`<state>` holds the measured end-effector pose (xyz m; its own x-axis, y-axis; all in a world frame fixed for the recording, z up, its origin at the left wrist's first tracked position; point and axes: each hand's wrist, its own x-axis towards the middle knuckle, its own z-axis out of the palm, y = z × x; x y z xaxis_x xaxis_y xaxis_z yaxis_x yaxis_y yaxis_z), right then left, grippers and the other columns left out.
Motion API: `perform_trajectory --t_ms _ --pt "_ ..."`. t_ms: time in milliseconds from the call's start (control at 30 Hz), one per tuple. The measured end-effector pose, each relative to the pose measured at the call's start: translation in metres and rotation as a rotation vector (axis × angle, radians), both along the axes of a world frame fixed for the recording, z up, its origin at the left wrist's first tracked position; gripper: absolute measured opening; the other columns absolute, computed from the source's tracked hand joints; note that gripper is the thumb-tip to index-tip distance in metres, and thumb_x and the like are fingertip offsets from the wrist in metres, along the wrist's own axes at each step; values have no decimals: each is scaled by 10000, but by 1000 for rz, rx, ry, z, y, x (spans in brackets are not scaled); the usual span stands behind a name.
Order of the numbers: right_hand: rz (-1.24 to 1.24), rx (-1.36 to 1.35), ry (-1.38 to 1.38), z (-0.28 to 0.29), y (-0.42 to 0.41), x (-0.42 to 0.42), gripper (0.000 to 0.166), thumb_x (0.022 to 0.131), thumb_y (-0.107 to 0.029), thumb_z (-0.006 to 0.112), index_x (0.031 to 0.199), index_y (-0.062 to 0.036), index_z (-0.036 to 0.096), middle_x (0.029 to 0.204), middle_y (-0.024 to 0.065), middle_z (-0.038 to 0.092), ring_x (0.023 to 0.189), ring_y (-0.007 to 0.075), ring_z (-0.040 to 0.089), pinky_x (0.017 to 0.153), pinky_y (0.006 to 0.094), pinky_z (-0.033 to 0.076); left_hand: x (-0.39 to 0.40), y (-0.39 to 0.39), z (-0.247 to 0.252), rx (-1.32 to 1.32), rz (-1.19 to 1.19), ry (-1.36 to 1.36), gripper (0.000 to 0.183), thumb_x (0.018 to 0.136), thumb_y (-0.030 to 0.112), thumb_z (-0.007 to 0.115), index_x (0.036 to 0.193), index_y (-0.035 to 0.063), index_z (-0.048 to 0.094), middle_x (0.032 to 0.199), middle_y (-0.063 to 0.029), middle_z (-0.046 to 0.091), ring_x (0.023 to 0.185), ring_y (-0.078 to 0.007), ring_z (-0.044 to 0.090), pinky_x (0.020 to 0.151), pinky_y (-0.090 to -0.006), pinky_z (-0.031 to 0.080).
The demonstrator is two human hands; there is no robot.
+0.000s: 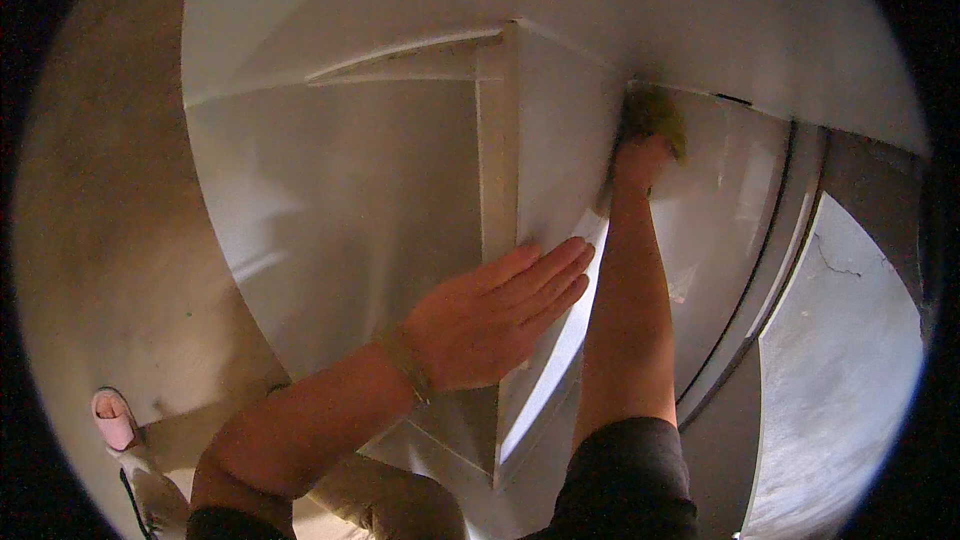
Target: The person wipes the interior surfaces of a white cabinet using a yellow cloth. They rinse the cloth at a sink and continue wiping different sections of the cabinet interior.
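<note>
My left hand (pixel 499 307) lies spread, palm down, with its fingers extended over the edge of a pale upright panel (pixel 559 157). A thin bracelet circles that wrist. My right hand (pixel 646 157) reaches farther up, at the top of a glossy light panel (pixel 720 187), and grips a yellow-green and dark cloth or sponge (pixel 656 116); blur hides its exact kind. The arm rises along a narrow bright gap (pixel 555 367) between the panels. Nothing shows between the left fingers.
A wide pale panel (pixel 337 187) with a wooden-toned edge strip (pixel 498 150) stands at left. Brown floor (pixel 112 240) runs down the far left, with a foot in a pink slipper (pixel 115 420). Dark-edged frames and a bright, cracked surface (pixel 840 360) are at right.
</note>
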<state>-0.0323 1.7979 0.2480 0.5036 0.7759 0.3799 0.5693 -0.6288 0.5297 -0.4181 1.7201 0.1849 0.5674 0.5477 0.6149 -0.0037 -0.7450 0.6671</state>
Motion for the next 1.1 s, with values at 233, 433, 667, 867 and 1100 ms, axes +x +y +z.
perform_trajectory --t_ms 233,433,667,867,1100 --pt "6 19 -611 127 40 0 414 823 -367 610 1003 3 653 1037 189 613 995 365 581 860 471 460 -2 3 -2 -35 -75 -22 536 834 248 456 1312 6 481 1426 -116 421 1368 -212 313 1146 -370 179" --pt "-88 -15 -611 163 62 26 552 807 -519 567 1002 -14 677 1037 179 649 968 349 609 861 469 449 -6 2 1 44 -58 107 693 760 381 558 1365 69 427 1507 -98 304 1411 -217 239 1144 -394 157" --pt "-131 -343 -492 87 60 14 435 844 -409 539 954 -10 674 986 164 661 956 312 625 834 445 472 -13 22 2 29 -82 25 581 805 314 499 1308 24 473 1478 -137 340 1396 -249 273 1144 -456 169" --pt "158 -116 -516 82 40 62 338 841 -321 555 969 -32 672 980 167 661 933 297 633 790 410 511 22 68 40 17 105 -191 426 817 233 489 1161 -3 578 1369 -163 467 1346 -281 348 1126 -453 242" --pt "311 -260 -437 22 22 53 282 840 -244 555 994 -35 666 994 137 666 932 324 628 813 402 506 46 74 30 106 194 13 352 813 210 527 1070 -9 627 1306 -175 519 1311 -296 391 1113 -452 274"
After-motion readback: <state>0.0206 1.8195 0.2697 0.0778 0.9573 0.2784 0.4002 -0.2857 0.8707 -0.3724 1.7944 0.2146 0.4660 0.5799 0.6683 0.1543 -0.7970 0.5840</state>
